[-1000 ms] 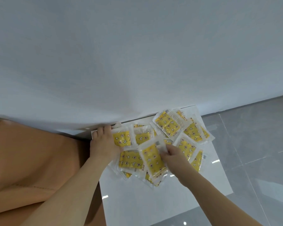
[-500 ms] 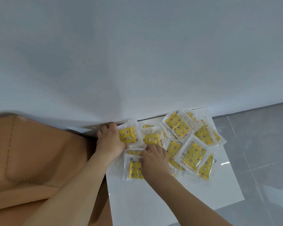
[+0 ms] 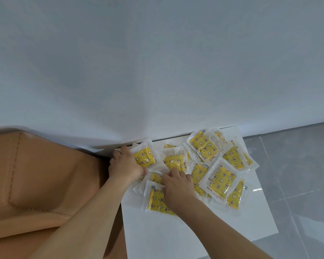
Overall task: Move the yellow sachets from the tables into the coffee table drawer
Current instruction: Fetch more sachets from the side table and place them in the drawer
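Both hands have gathered the sachets closer since 1 second ago.

Left hand (image 3: pixel 126 168) pinches yellow star-printed plastic sachets (image 3: pixel 220 179) on the glossy white side table (image 3: pixel 195 232); right hand (image 3: pixel 178 187) presses flat, fingers straight. Light, slippery packets, probably best taken by their clear sealed edges.

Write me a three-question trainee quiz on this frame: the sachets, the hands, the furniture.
1. True or false: the yellow sachets lie scattered and overlapping on a white table.
2. Which hand rests on the sachet nearest the camera? A) left hand B) right hand
3. What tan piece of furniture stands left of the table?

Key: 1 true; 2 B; 3 a sofa.
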Available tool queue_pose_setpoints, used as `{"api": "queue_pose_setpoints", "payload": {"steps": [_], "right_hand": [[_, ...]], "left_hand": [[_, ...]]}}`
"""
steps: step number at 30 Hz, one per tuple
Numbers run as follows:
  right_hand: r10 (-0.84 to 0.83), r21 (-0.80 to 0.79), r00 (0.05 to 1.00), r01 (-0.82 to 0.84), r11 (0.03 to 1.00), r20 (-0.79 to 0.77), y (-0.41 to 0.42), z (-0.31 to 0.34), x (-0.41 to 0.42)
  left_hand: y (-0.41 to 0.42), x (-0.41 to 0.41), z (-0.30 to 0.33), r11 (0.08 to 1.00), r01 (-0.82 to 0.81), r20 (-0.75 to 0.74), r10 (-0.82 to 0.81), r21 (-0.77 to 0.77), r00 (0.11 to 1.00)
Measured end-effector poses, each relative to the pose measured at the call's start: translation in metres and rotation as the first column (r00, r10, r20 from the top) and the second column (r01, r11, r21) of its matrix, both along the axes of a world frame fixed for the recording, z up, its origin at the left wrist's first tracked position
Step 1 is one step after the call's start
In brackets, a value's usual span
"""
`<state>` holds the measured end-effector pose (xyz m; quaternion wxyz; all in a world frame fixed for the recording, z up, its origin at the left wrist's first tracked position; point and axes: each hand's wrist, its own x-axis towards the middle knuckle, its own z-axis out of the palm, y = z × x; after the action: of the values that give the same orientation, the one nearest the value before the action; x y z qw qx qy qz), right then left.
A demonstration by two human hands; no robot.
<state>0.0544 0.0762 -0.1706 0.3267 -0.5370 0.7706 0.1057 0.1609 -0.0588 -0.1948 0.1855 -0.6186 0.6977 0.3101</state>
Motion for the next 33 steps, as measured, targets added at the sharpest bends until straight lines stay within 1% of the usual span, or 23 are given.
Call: {"api": "queue_pose_setpoints", "payload": {"steps": [3,6,8,10,12,15,17,20,23,27,31,33], "right_hand": [[-0.005,0.007,1.0,0.005,1.0,0.009,0.0,-0.001,-0.003],[-0.022,-0.022,0.998,0.023,0.999,0.051,0.0,0.0,-0.005],[-0.048,-0.043,0.995,0.052,0.998,0.083,0.0,0.001,-0.005],[-0.081,-0.043,0.99,0.086,0.995,0.117,0.001,0.002,-0.004],[-0.111,-0.025,0.983,0.116,0.993,0.145,0.0,0.004,-0.004],[-0.152,0.006,0.972,0.153,0.988,0.179,-0.001,0.008,-0.006],[-0.211,-0.005,0.952,0.217,0.976,0.223,0.0,0.01,-0.008],[-0.33,-0.012,0.89,0.352,0.936,0.315,0.005,0.015,-0.012],[-0.454,0.035,0.801,0.48,0.877,0.391,0.008,0.015,-0.015],[-0.52,0.081,0.775,0.529,0.845,0.36,0.011,0.016,-0.025],[-0.643,0.082,0.645,0.677,0.732,0.414,0.021,0.033,-0.037],[-0.703,0.081,0.543,0.762,0.642,0.459,0.028,0.045,-0.048]], "left_hand": [[0.003,0.001,-0.001,1.0,0.006,0.046,-0.005,-0.03,0.999],[0.008,0.001,-0.001,0.994,0.001,0.041,0.004,-0.111,0.999],[0.012,0.0,0.0,0.986,0.029,0.051,-0.021,-0.166,0.999],[0.014,0.0,0.001,0.981,0.043,0.027,-0.038,-0.187,0.999],[0.014,0.002,0.002,0.986,0.02,-0.035,-0.026,-0.164,0.999],[0.012,0.007,0.002,0.997,-0.045,-0.15,0.036,-0.056,0.988],[0.012,0.01,0.002,0.994,-0.11,-0.224,0.112,0.023,0.968],[0.01,0.011,0.004,0.971,-0.206,-0.331,0.235,0.122,0.914],[0.01,0.009,0.009,0.976,-0.181,-0.38,0.215,0.123,0.899],[0.014,0.005,0.018,0.984,-0.163,-0.415,0.181,0.079,0.892],[0.02,0.001,0.038,0.987,-0.162,-0.441,0.142,-0.008,0.886],[0.024,-0.004,0.057,0.988,-0.151,-0.461,0.118,-0.036,0.879]]}}
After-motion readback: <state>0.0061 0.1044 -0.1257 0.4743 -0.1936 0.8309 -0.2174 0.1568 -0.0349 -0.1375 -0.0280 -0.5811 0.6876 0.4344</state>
